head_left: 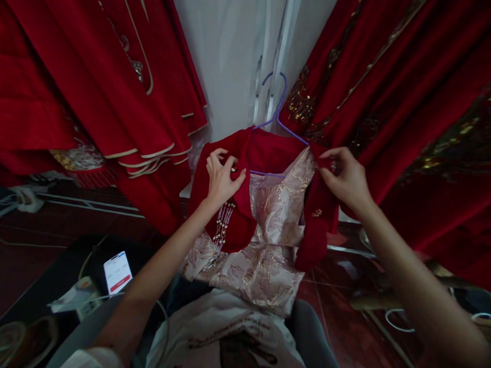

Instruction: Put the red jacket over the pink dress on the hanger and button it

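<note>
A red jacket (235, 222) lies over a pale, gold-patterned brocade dress (281, 208), both on a purple hanger (281, 101) in front of me. My left hand (225, 177) is closed, its fingers pinching the jacket's front edge on the left. Beaded tassels (223, 224) dangle from the jacket below that hand. On the other side, my right hand (347, 175) grips the red cloth near the shoulder between thumb and fingers. The dress bodice shows between the two jacket fronts, and its lower part rests toward my lap.
Red garments with pale trim hang on the left (122, 89), and red garments with gold decoration on the right (398, 93). A lit phone (118, 273) and a power strip (86, 299) lie on a dark surface at lower left. Cables trail across the floor.
</note>
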`<control>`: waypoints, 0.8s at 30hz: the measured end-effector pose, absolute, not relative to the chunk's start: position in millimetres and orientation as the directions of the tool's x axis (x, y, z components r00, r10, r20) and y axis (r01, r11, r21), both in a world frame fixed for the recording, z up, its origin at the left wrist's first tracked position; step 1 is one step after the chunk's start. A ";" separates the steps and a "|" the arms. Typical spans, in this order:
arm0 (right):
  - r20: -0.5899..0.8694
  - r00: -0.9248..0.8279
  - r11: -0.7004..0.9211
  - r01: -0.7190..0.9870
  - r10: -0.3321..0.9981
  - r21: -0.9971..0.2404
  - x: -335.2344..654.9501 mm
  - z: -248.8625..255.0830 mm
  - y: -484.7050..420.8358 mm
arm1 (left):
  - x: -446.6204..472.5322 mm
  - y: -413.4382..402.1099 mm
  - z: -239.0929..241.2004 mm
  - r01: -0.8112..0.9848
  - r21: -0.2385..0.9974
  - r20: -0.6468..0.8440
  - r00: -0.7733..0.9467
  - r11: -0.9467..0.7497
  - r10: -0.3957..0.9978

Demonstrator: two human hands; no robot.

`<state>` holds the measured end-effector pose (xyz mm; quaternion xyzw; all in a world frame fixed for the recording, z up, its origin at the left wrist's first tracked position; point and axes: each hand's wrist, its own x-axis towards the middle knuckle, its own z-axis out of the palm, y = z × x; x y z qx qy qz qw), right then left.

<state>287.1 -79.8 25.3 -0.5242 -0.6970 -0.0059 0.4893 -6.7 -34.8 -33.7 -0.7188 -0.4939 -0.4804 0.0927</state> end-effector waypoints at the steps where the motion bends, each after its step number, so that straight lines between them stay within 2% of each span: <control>1: 0.661 0.008 0.473 0.691 0.751 -0.547 278.3 21.9 -76.8 | -2.6 -36.5 -35.1 0.780 0.349 0.765 0.083 -0.519 0.638; 4: 0.577 -0.099 0.538 0.515 0.810 -0.667 242.1 10.4 -70.7 | 14.6 -38.6 -32.9 0.709 0.329 0.709 0.251 -0.624 0.659; 8: 0.567 -0.232 0.611 0.347 0.791 -0.711 195.7 -8.0 -69.2 | 31.1 -42.3 -25.8 0.666 0.296 0.666 0.371 -0.685 0.648; 11: 0.604 -0.046 0.581 0.342 0.796 -0.739 183.7 -20.6 -69.6 | 30.5 -48.7 -27.7 0.639 0.365 0.679 0.314 -0.677 0.663; 14: 0.613 0.200 0.548 0.300 0.764 -0.781 183.1 -29.4 -72.3 | 29.1 -57.4 -35.8 0.518 0.531 0.721 0.139 -0.670 0.679; 16: 0.588 0.194 0.547 0.229 0.785 -0.805 183.3 -33.2 -77.2 | 31.1 -63.1 -41.8 0.416 0.609 0.719 0.073 -0.676 0.692; 18: 0.559 0.103 0.544 0.142 0.823 -0.827 183.7 -35.6 -83.8 | 34.2 -67.1 -46.3 0.364 0.637 0.706 0.078 -0.679 0.704; 20: 0.539 0.046 0.534 0.083 0.841 -0.841 185.1 -37.0 -89.9 | 36.6 -68.7 -48.4 0.362 0.634 0.698 0.111 -0.683 0.707; 24: 0.540 0.094 0.535 0.077 0.836 -0.842 188.0 -37.5 -92.8 | 37.8 -66.4 -46.6 0.388 0.598 0.691 0.193 -0.701 0.697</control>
